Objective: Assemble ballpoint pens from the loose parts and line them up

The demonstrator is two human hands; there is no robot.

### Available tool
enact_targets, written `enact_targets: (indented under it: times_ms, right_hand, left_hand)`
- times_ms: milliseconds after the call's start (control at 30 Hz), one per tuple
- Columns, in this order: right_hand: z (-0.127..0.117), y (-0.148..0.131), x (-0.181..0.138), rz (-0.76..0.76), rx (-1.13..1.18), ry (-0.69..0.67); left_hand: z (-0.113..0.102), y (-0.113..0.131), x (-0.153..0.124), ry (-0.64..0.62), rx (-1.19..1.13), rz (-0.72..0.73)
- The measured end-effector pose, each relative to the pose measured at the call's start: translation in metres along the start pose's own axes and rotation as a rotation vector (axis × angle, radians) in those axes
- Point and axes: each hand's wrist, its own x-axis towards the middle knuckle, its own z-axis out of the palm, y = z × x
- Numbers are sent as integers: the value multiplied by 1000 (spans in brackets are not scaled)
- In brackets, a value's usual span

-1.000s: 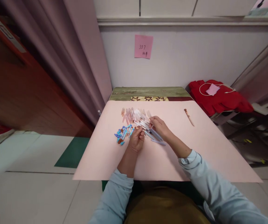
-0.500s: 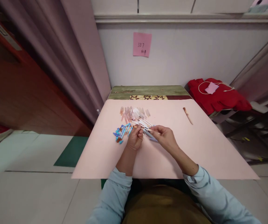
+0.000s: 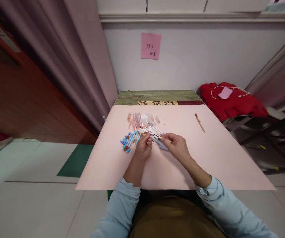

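Observation:
Over the loose pen parts, my left hand is closed in a pinch on the left end of a thin white pen refill. My right hand pinches a short cream pen barrel piece at the refill's other end. Whether the two pieces touch is too small to tell. Left of my left hand lies a heap of blue and brown pen pieces. Beyond both hands are clear and pinkish pen tubes and several white refills. Bluish tubes lie partly hidden beneath my right hand.
A whole-looking cream pen with a brown top lies alone on the right of the pink table cover. Red cloth with a white cable sits past the table's right edge. A white wall stands behind.
Both hands stay nearly in place, still pinching their pieces. The cream piece by my right fingertips shows slightly more clearly. The view has tilted very slightly.

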Motion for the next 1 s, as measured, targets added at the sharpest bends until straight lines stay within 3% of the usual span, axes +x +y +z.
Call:
enact_targets:
  times_ms: [500, 767, 1000]
  right_hand:
    - [2, 1, 1, -4, -15, 13]
    - [2, -8, 1, -71, -401, 25]
    - [3, -9, 0, -37, -474, 1]
  left_hand:
    - [-4, -2, 2, -12, 47, -2]
    - [-3, -3, 2, -24, 109, 11]
    - [-6, -3, 3, -41, 124, 8]
